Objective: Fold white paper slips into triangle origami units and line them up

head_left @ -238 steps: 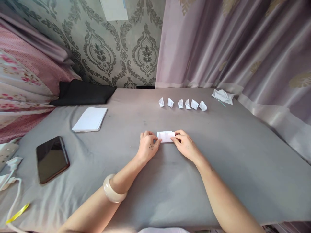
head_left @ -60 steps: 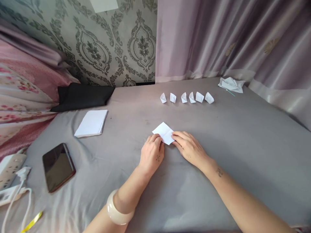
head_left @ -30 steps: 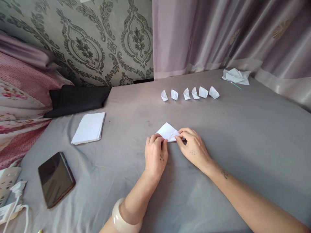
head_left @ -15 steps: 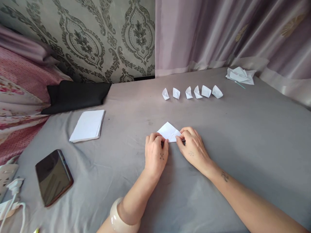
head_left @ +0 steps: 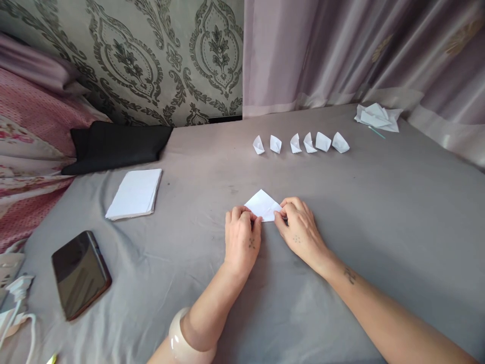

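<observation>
A white sheet of paper (head_left: pixel 264 205), folded to a triangle with its point away from me, lies on the grey cloth surface (head_left: pixel 197 202). My left hand (head_left: pixel 243 235) grips its left corner between thumb and fingers. At the right corner, my right hand (head_left: pixel 299 225) pinches the paper in the same way. Both lower corners are partly hidden by my fingers. Beyond the hands, several small folded paper pieces (head_left: pixel 323 142) stand in a row.
To the left lie a stack of white paper (head_left: pixel 134 193), a phone (head_left: pixel 81 275) and a black cloth (head_left: pixel 119 146). A white plug with cable (head_left: pixel 19 287) is at the left edge. Crumpled white papers (head_left: pixel 379 118) and a thin greenish stick (head_left: pixel 377 132) lie far right, near the curtain (head_left: pixel 303 50).
The view has shifted very slightly. Both hands keep their hold on the folded paper, which stays in place.
</observation>
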Tool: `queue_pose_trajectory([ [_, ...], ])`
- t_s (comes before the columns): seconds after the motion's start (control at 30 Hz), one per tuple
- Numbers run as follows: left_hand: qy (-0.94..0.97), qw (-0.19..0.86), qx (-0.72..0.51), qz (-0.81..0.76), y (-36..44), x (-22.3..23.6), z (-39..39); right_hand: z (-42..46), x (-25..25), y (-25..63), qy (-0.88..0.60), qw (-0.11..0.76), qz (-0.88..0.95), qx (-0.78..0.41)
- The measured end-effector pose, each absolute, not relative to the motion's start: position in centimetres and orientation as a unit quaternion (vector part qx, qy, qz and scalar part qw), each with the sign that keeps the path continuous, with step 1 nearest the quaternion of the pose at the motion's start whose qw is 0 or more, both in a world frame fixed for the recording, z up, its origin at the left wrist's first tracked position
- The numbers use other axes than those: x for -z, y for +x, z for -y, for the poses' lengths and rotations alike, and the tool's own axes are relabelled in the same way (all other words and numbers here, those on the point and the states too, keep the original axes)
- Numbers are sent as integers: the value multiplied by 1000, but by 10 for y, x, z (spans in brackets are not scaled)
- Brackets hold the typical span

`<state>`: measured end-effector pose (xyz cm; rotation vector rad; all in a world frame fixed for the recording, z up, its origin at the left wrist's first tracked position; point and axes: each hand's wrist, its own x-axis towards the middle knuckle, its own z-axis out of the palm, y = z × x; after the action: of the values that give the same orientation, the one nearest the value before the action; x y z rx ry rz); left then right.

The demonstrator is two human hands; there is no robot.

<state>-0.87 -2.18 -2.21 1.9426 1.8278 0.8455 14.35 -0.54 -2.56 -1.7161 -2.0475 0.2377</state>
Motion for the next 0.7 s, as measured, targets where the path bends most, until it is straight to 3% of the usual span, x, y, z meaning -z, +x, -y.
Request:
queue_pose_trajectory([
  [0.43, 703, 147, -277, -638, -10, 24, 21, 4, 27, 144, -627, 212, 744, -90],
  [0.7, 778, 140, -177, -587, -9, 16, 18, 6, 20, 147, -624, 198, 750, -98],
])
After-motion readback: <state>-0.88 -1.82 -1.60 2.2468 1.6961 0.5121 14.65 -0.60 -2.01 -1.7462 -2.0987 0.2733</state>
